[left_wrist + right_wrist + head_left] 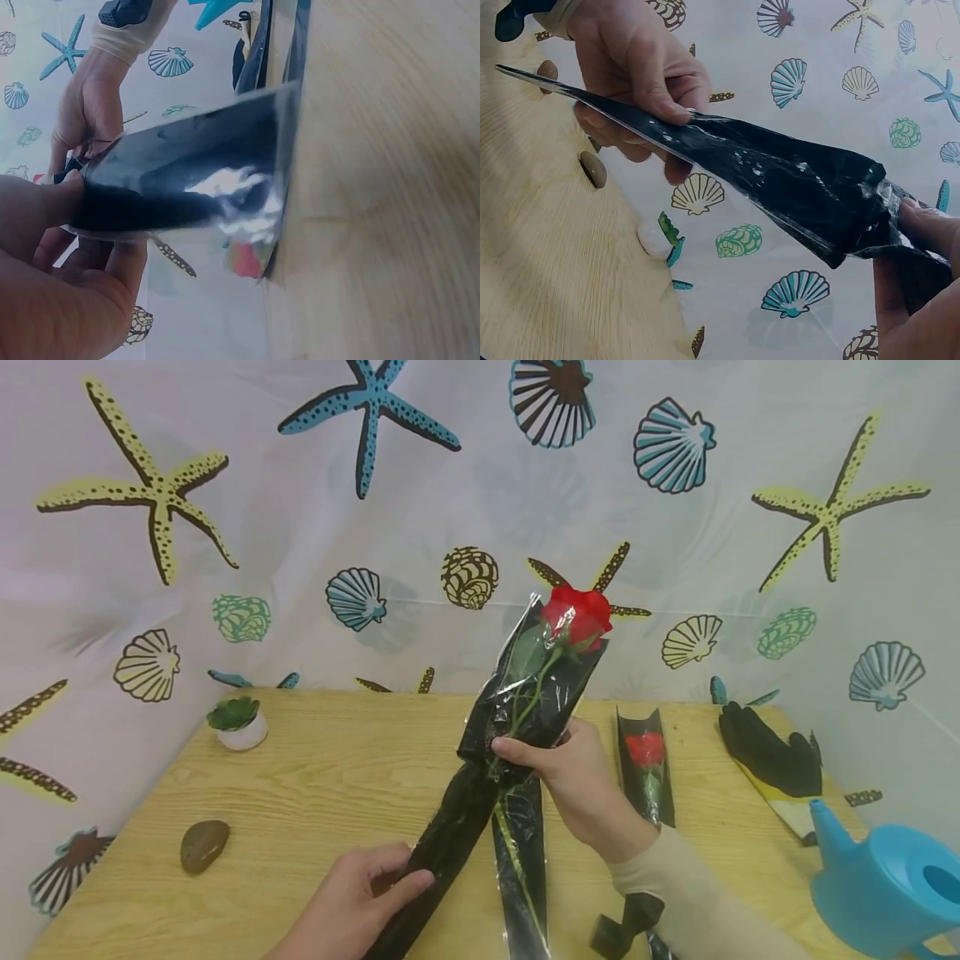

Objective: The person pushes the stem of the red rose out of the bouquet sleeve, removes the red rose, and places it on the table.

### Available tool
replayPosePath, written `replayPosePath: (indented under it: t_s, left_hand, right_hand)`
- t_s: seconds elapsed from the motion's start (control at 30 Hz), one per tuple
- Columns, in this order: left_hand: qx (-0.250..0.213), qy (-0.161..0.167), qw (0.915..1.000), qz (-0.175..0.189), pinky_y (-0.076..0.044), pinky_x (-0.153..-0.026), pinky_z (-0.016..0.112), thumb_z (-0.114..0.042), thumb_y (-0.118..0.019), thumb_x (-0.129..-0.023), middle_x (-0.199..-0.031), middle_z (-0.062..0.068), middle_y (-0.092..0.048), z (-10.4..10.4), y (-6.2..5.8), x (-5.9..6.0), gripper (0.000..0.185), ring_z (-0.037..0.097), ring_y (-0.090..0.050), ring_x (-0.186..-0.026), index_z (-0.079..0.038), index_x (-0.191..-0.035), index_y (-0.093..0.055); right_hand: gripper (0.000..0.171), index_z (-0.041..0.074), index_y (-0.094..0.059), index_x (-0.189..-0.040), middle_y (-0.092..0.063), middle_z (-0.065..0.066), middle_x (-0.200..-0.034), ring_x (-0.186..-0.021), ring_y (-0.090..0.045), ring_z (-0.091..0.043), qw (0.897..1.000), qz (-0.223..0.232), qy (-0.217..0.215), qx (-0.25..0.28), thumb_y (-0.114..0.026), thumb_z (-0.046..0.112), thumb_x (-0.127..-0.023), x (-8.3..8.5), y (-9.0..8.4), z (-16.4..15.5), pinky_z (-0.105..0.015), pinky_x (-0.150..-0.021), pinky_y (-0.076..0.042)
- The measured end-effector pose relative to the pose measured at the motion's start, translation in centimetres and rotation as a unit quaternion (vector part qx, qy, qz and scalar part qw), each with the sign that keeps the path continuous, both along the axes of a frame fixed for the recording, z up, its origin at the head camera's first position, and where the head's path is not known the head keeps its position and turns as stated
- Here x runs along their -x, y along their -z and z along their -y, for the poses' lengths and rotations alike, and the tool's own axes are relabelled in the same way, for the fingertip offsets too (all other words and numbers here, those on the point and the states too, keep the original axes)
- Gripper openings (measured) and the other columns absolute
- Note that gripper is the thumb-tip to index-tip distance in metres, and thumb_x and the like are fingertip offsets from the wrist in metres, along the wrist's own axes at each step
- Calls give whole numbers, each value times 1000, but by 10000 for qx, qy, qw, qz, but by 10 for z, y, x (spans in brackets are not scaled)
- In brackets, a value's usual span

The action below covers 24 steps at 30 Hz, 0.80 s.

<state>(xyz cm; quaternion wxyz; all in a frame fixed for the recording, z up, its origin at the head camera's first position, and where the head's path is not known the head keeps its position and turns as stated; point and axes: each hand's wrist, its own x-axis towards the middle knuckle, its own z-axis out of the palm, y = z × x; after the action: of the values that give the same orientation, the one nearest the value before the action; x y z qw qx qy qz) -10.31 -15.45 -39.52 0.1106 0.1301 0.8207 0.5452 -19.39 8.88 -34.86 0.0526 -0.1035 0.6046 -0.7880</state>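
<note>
A red rose [576,614] stands tilted in a black and clear plastic sleeve [480,735], raised over the table. My right hand [581,777] grips the sleeve around its middle, below the bloom, thumb across the front. Lower down, my left hand [360,889] holds the sleeve's dark tail between thumb and fingers. The right wrist view shows the sleeve [780,161] bunched and creased by the right hand [922,277], flatter toward the left hand [645,82]. Beneath it on the table lies another sleeve [519,852] with a green stem; its top is hidden.
To the right lies another sleeved red rose [645,748]. Black-and-yellow gloves [776,760] rest at the back right, a blue watering can [885,885] at the front right. A potted succulent [238,722] and a brown stone [204,846] sit on the left.
</note>
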Motion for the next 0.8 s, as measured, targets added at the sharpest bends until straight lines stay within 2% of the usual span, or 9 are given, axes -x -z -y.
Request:
replayPosePath:
  t_s: [0.2,0.37,0.5,0.63,0.7,0.8]
  left_hand:
    - [-282,179,9994,-68,-40,-57,23,-20,-69,-94,-70,-3,-47,7,10,-4,19,8,-45,-64,-6,-83,-66]
    - [-112,116,9998,-95,-40,-59,22,-21,-68,-95,-70,-5,-43,8,13,-4,24,7,-43,-64,-6,-79,-58]
    - [-92,16,9997,-231,-50,-68,25,-19,-65,-97,-82,-2,-57,7,11,-3,18,8,-53,-76,-6,-85,-63]
    - [-199,54,9996,-218,-52,-72,28,-18,-63,-98,-90,2,-61,5,8,-3,14,10,-55,-82,-5,-94,-67]
    - [-229,74,9995,-221,-52,-72,28,-17,-62,-98,-89,2,-60,5,7,-4,15,10,-55,-82,-4,-96,-67]
    - [-327,29,9992,-224,-52,-71,28,-18,-61,-99,-90,3,-61,2,7,-5,17,10,-56,-81,-3,-102,-68]
  right_hand:
    - [41,3,-65,-119,-67,-15,-114,-108,-63,-28,9998,137,166,41,-82,6,-81,1,-5,-3,-40,-97,-47]
    - [43,2,-65,-120,-66,-15,-117,-109,-63,-28,9997,105,187,81,-82,6,-81,2,-6,-5,-40,-96,-48]
    - [39,1,-65,-118,-67,-15,-114,-106,-64,-26,9994,47,236,245,-81,7,-83,2,-8,-7,-40,-95,-49]
    - [32,0,-66,-114,-68,-12,-107,-95,-65,-21,9996,6,226,174,-78,11,-86,2,-9,-8,-34,-86,-52]
    - [32,0,-65,-115,-68,-11,-107,-96,-65,-20,9999,-48,99,-9,-77,13,-87,1,-9,-7,-33,-85,-52]
    - [37,0,-62,-119,-67,-12,-113,-103,-64,-23,9994,-187,-131,-242,-77,12,-88,0,-6,-6,-36,-90,-51]
